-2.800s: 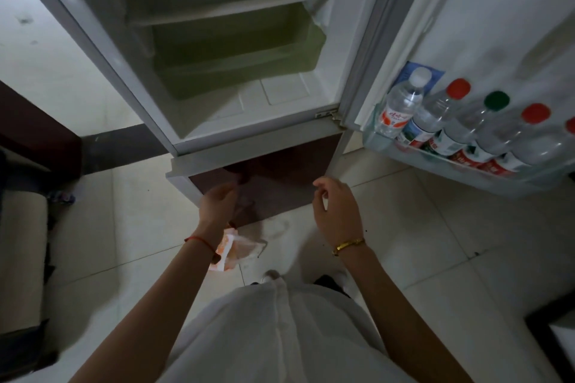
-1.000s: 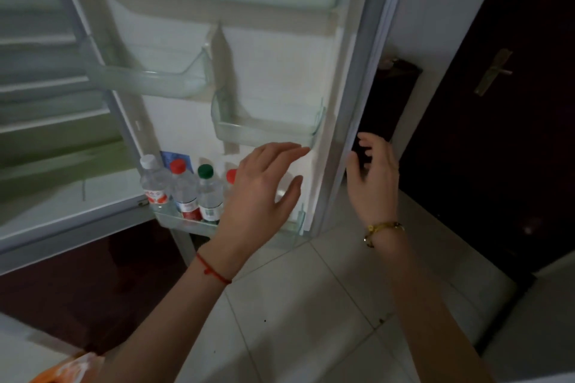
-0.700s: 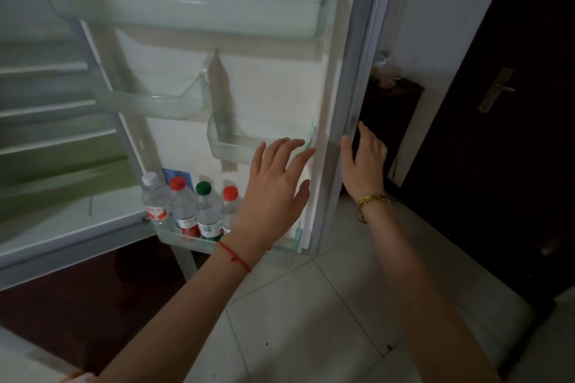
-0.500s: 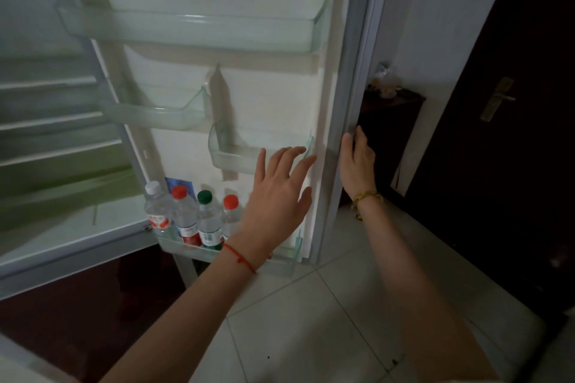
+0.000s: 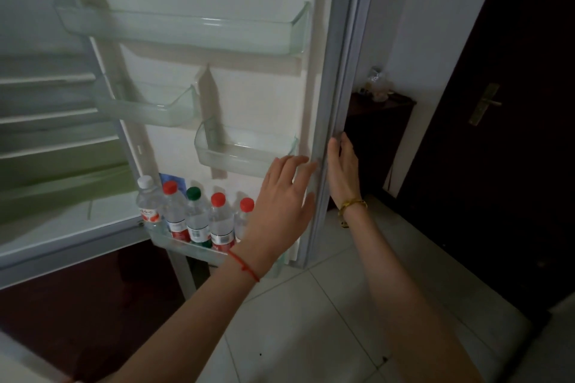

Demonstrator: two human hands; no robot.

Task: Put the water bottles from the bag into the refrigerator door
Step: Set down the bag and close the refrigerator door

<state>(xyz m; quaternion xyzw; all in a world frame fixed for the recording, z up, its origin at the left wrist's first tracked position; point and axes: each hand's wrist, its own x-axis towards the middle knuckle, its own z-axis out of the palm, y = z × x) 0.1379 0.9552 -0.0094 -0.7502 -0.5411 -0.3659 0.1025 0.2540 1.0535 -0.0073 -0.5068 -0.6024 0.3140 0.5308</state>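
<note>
From the head view, I am standing at the open refrigerator door (image 5: 264, 96) with nothing in either grip. My left hand (image 5: 281, 208) is spreading flat, fingers loose and apart, against the inner face of the door just inside its free edge. My right hand (image 5: 342, 174) is cupping that edge from the outer side, fingers straight and unclenched, so the edge is running between my two palms.

The water bottles (image 5: 193, 214) are sitting just below and to the left of my left grip, five of them upright in a row in the bottom door bin (image 5: 186, 250): one white cap, three red, one green. The nearest red-capped one is partly hiding behind my left hand. I am not seeing the bag from here, so I cannot tell whether any bottles remain outside.

As I judge it, I am getting ready to swing the door. Pushing it hard could be setting the tall bottles rocking in that shallow bin, and one could be toppling over the rail. My left palm is lying inside the closing line, so fingers could be getting pinched against the cabinet. My left wrist is also hanging close to the nearest cap and could be knocking it.
</note>
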